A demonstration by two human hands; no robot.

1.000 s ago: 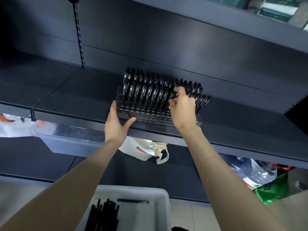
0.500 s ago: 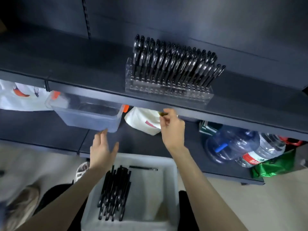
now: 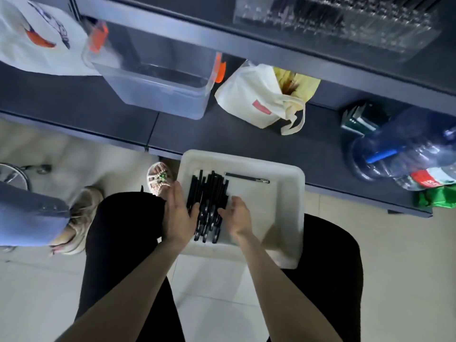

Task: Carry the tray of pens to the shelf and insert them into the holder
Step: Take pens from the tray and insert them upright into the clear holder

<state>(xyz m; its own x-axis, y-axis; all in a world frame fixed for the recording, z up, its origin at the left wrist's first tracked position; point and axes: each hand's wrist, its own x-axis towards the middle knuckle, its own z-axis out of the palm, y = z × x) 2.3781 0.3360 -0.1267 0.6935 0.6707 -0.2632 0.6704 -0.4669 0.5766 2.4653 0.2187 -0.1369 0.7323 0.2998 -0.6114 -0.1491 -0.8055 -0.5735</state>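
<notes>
- Red tag (image 3: pixel 261 107) on the cloth bag (image 3: pixel 244 95): too small to read.
- Red-and-white label (image 3: pixel 430 178) on the water bottle (image 3: pixel 394 156): blurred, no letters legible.
- Nothing else carries readable writing.

Arms: forearms (image 3: pixel 138 287) bare, unsleeved to the frame edge | Hands: left hand (image 3: pixel 179 215) and right hand (image 3: pixel 237 218) bare | Legs: loose black trousers (image 3: pixel 118 230) | Foot: pale strappy sandal (image 3: pixel 159 177), small green bead on top

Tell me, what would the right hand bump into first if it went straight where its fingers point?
Probably the single pen lying crosswise in the tray, just beyond the right hand. Height is hard to judge, so the hand might pass over it.
</notes>
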